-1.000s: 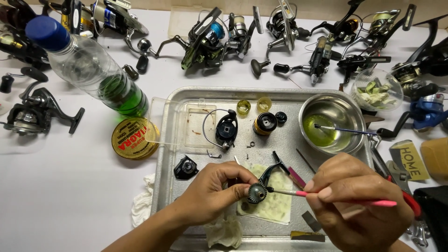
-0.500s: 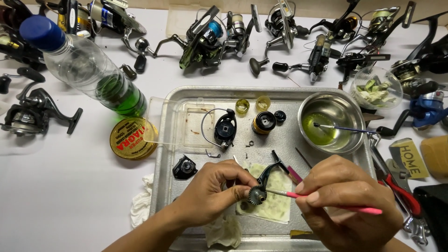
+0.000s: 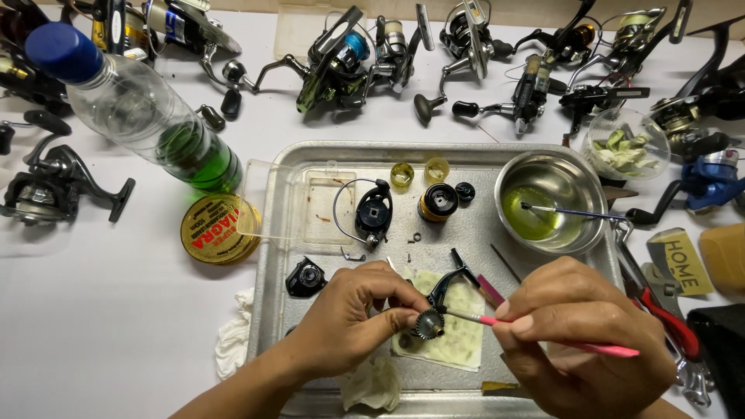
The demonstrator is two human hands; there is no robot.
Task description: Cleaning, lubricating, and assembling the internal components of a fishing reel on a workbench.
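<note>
Toothed metal gear (image 3: 427,323), pink brush (image 3: 543,335)

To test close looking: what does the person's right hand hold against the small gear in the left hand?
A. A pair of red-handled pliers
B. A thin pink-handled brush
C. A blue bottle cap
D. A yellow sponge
B: the right hand grips a thin pink-handled brush whose tip meets the small gear pinched in the left hand, above the metal tray.
</note>
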